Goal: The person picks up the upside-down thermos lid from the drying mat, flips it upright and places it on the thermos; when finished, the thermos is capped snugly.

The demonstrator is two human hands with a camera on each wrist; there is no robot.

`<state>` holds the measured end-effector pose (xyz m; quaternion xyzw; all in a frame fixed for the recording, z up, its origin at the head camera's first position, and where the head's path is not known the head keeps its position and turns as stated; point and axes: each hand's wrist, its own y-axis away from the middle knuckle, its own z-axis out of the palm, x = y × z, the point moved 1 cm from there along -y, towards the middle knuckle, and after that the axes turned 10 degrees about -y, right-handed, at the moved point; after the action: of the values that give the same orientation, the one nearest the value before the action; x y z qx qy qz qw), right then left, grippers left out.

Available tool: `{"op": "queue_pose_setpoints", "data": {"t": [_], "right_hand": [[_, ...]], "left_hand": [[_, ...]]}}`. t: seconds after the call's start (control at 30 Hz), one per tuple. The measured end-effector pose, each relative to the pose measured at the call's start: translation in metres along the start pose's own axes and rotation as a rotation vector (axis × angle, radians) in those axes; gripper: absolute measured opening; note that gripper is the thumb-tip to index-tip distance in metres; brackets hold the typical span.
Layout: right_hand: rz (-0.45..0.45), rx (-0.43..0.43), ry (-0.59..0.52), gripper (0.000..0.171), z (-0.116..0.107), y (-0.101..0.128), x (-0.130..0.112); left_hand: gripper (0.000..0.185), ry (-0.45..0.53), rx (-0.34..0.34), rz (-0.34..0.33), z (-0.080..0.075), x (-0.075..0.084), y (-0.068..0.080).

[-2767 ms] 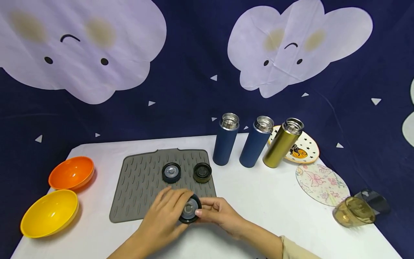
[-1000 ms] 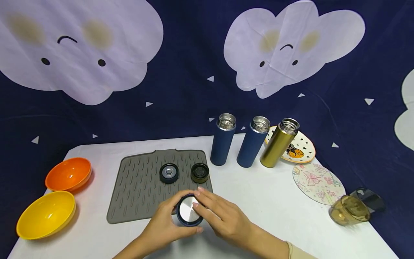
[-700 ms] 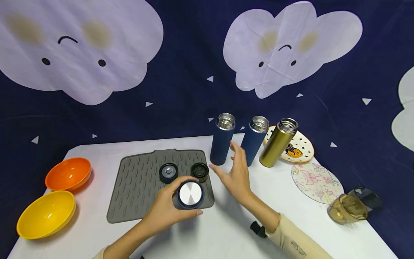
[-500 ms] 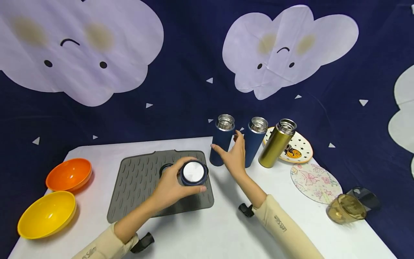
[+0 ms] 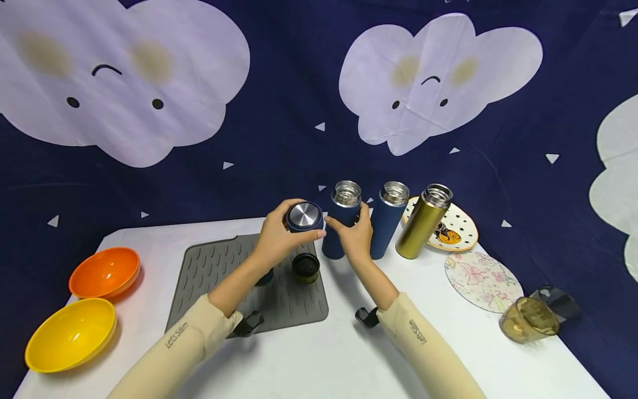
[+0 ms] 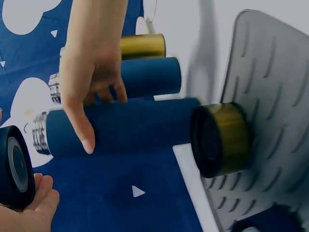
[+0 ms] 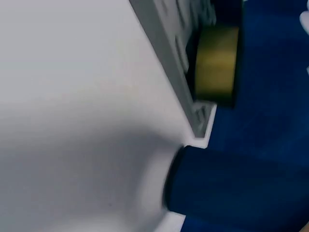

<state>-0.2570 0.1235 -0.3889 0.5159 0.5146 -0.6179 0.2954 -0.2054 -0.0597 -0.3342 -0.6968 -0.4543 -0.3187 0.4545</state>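
Matte white table (image 5: pixel 319 354) before a navy cloud-print cloth, ribbed grey mat (image 5: pixel 209 277), left hand (image 5: pixel 276 238) pinching round steel-topped navy lid (image 5: pixel 304 216), right hand (image 5: pixel 355 235) curled round smooth cylindrical navy flask (image 5: pixel 341 221) beside it.

Matt flasks, shiny metal, soft rubbery mat

The cap (image 5: pixel 304 216) in the left hand (image 5: pixel 277 239) has a brushed steel disc on top, set in a matt navy rim; the blue flask (image 5: pixel 341 227) under the right hand (image 5: pixel 355 239) looks matt and smooth, with a bare bright metal mouth; the gold flask (image 5: pixel 422 223) has a satin metallic sheen; the grey mat (image 5: pixel 209 277) looks like dull, ribbed rubber; the orange bowl (image 5: pixel 106 271) and yellow bowl (image 5: pixel 70 333) are glossy plastic; the table (image 5: pixel 319 354) is smooth matt white; the backdrop (image 5: pixel 279 127) is creased printed cloth.
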Motion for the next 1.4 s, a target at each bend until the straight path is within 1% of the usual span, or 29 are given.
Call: {"op": "queue_pose_setpoints", "data": {"t": [0.1, 0.23, 0.33, 0.43, 0.57, 0.67, 0.8, 0.9, 1.03, 1.2, 1.4], "right_hand": [[0.003, -0.017, -0.024, 0.073, -0.014, 0.017, -0.006], [0.017, -0.079, -0.074, 0.069, -0.035, 0.043, -0.016], [0.044, -0.121, -0.078, 0.069, -0.043, 0.059, -0.021], [0.069, -0.152, -0.061, 0.069, -0.046, 0.071, -0.024], [0.069, -0.165, -0.047, 0.071, -0.048, 0.079, -0.023], [0.050, -0.163, -0.044, 0.072, -0.049, 0.081, -0.022], [0.016, -0.185, -0.034, 0.072, -0.049, 0.082, -0.019], [0.007, -0.207, -0.028, 0.069, -0.049, 0.082, -0.018], [0.012, -0.214, -0.023, 0.063, -0.050, 0.083, -0.017], [0.004, -0.213, -0.007, 0.065, -0.049, 0.083, -0.015], [-0.008, -0.216, 0.005, 0.067, -0.049, 0.084, -0.014]], "left_hand": [[0.068, 0.023, -0.004, 0.013, 0.000, 0.006, -0.004], [0.070, 0.009, -0.026, 0.026, 0.000, 0.017, -0.004], [0.071, -0.001, -0.031, 0.031, 0.002, 0.025, -0.001], [0.071, 0.014, -0.038, 0.034, 0.006, 0.032, 0.001], [0.070, 0.039, -0.064, 0.062, 0.015, 0.041, 0.000], [0.068, 0.050, -0.087, 0.086, 0.023, 0.048, -0.004], [0.067, 0.051, -0.118, 0.112, 0.036, 0.054, -0.009], [0.067, 0.031, -0.133, 0.124, 0.045, 0.054, -0.010], [0.066, -0.019, -0.141, 0.124, 0.054, 0.049, -0.010], [0.062, -0.083, -0.122, 0.135, 0.058, 0.042, -0.011], [0.062, -0.194, -0.110, 0.189, 0.060, 0.033, -0.012]]}}
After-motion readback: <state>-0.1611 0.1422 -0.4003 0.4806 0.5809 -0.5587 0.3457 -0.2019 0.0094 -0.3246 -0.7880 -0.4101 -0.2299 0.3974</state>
